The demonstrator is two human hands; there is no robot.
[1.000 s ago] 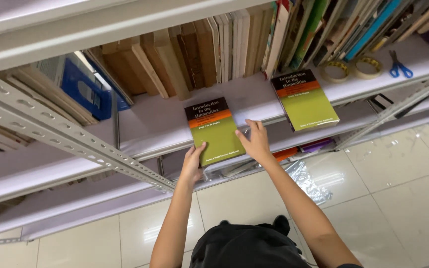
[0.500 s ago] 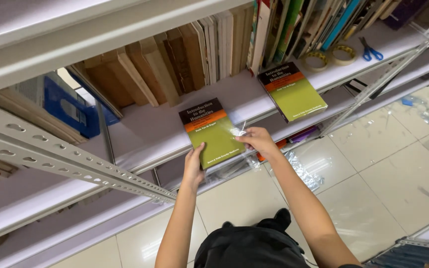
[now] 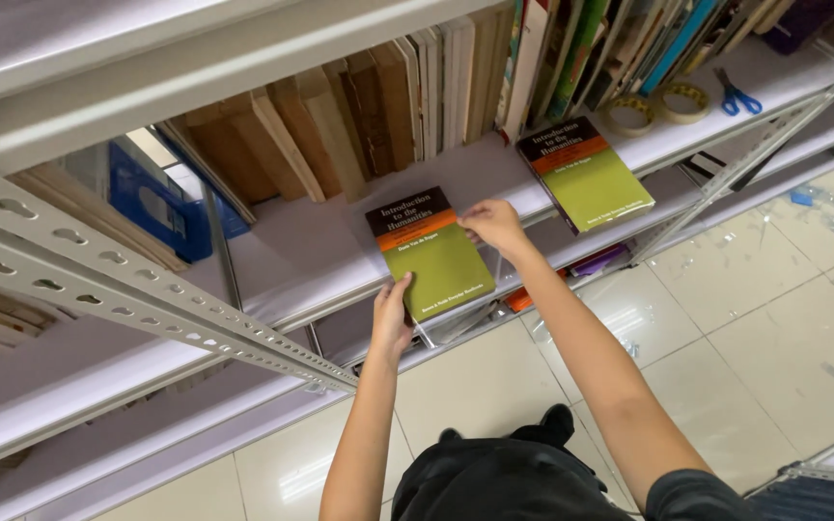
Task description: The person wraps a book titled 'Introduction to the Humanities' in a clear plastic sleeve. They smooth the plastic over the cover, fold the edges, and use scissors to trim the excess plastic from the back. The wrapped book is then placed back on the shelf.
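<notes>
A green paperback (image 3: 431, 260) with a dark top band and an orange stripe lies flat on the white shelf (image 3: 291, 246), its near end overhanging the edge. My left hand (image 3: 393, 314) grips its near left corner, thumb on the cover. The fingers of my right hand (image 3: 494, 227) are curled on the book's far right edge. Clear plastic wrap (image 3: 465, 318) shows under the book's near end. A second, identical green paperback (image 3: 591, 178) lies flat further right on the same shelf.
Upright books (image 3: 388, 96) fill the back of the shelf. Two tape rolls (image 3: 653, 108) and blue scissors (image 3: 736, 96) sit at the right. A blue box (image 3: 161, 198) stands at the left, behind a perforated metal strut (image 3: 147, 299). Below is a tiled floor (image 3: 726, 318).
My right hand has moved from the book's near right side, where it held clear wrap, up to its far right edge. My left hand stays on the near left corner.
</notes>
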